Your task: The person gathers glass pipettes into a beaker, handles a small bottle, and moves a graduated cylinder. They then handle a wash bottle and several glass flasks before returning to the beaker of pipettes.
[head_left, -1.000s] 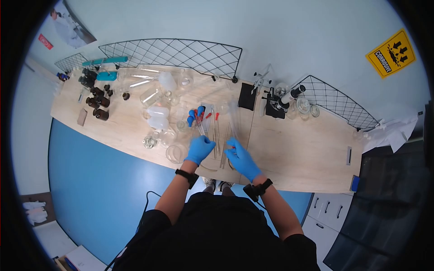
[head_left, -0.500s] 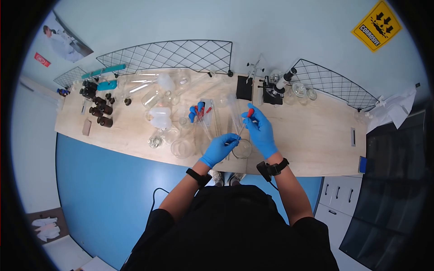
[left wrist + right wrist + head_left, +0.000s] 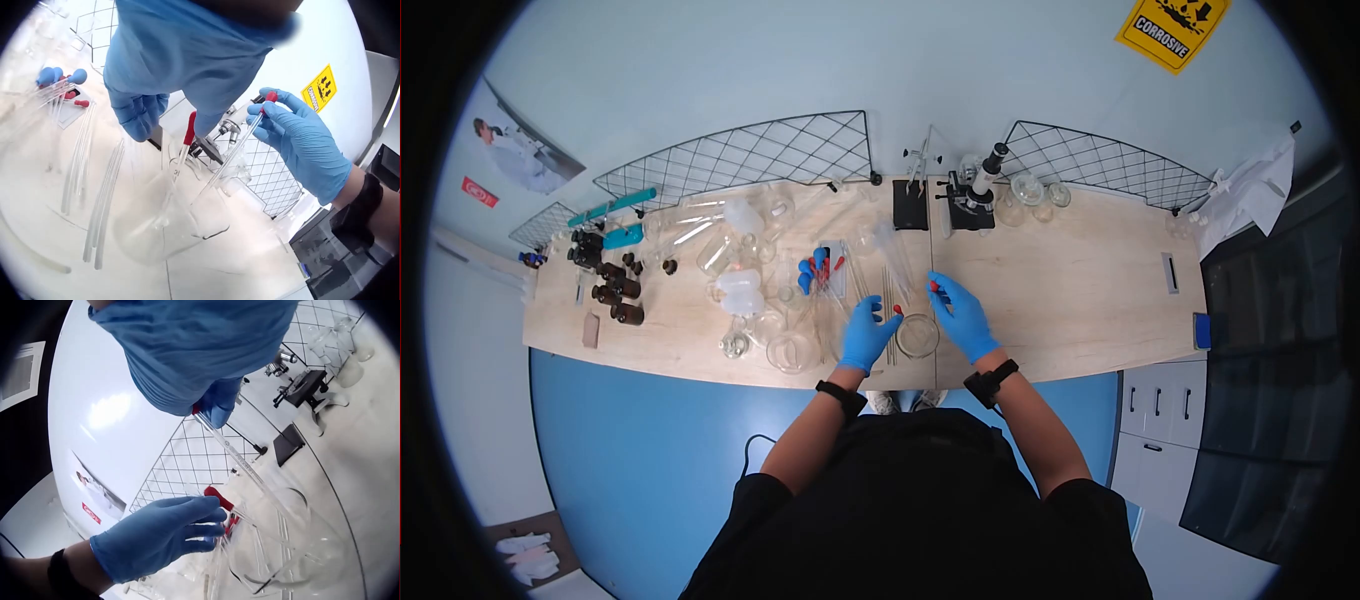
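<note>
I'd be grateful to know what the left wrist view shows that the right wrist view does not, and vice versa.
Only the left wrist view shows the yellow CORROSIVE sign and the right wrist's dark band.

Only the right wrist view shows the wall poster, the small red sign and the left wrist's dark band.

Both show the left hand, the right hand, two red-bulbed droppers and the clear glass vessel.

The gloves (image 3: 967,325) are plain blue, the nearby dropper bulbs (image 3: 190,128) solid red. At left, bottles (image 3: 628,289) are dark brown; on the far side, black racks (image 3: 740,160) show a diamond lattice, and the sign (image 3: 1175,35) is yellow with black lettering. The benchtop (image 3: 1070,300) is pale wood-grain.
</note>
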The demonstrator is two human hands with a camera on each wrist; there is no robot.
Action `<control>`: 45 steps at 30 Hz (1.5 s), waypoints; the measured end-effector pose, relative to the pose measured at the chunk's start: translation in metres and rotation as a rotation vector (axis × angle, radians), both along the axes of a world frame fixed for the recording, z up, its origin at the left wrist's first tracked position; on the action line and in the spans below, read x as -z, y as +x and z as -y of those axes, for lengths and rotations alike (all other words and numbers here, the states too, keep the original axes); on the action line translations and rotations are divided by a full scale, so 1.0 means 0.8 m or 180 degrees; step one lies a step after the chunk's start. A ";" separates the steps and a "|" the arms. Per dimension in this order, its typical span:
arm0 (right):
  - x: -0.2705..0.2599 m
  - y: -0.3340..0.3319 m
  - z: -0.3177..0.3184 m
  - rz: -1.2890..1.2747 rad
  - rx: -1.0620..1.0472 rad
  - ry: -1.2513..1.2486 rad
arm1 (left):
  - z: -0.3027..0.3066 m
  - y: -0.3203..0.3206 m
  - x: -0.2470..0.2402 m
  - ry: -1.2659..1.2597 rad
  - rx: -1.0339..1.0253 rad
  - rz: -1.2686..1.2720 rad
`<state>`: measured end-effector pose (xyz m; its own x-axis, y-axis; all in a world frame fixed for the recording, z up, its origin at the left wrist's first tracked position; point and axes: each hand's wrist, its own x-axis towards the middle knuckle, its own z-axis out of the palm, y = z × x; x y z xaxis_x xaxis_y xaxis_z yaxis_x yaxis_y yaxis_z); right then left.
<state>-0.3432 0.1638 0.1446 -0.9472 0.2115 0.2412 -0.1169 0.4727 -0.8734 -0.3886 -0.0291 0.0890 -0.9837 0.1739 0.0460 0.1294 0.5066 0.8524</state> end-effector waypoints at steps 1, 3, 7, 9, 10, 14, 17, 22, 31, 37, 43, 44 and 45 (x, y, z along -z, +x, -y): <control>0.011 0.001 0.002 0.0015 -0.0022 -0.0006 | -0.003 -0.003 0.010 0.0046 0.0195 0.0185; 0.022 0.000 0.006 0.0124 -0.0143 -0.0034 | -0.008 -0.009 0.015 0.0088 0.0369 0.0377; 0.044 0.000 0.011 0.0290 -0.0211 -0.0162 | -0.019 -0.013 0.012 0.0150 0.0766 0.0342; 0.052 -0.004 0.012 0.0357 -0.0271 -0.0288 | -0.024 -0.012 0.002 0.0181 0.0780 0.0219; 0.055 -0.004 0.013 0.0361 -0.0279 -0.0301 | -0.025 -0.011 -0.004 0.0221 0.0801 0.0245; 0.062 -0.005 0.014 0.0564 -0.0343 -0.0357 | -0.028 -0.009 -0.004 0.0070 0.0975 0.0080; 0.077 -0.008 0.012 0.0531 -0.0362 -0.0359 | -0.033 -0.009 -0.002 0.0238 0.1007 0.0136; 0.090 -0.004 0.007 0.0555 -0.0403 -0.0324 | -0.037 -0.008 0.009 0.0345 0.1002 0.0203; 0.065 0.008 0.004 0.0587 -0.0248 -0.0601 | -0.030 -0.017 0.020 -0.0034 0.1338 -0.0024; 0.059 0.005 0.005 0.0473 -0.0376 -0.0479 | -0.029 -0.018 0.021 0.0013 0.1358 0.0222; 0.072 0.007 0.007 0.0428 -0.0491 -0.0657 | -0.025 -0.018 0.017 -0.0031 0.1453 0.0258; 0.073 0.007 0.007 0.0392 -0.0455 -0.0577 | -0.025 -0.017 0.016 -0.0033 0.1451 0.0253; 0.074 0.007 0.006 0.0355 -0.0419 -0.0496 | -0.026 -0.016 0.016 -0.0038 0.1447 0.0268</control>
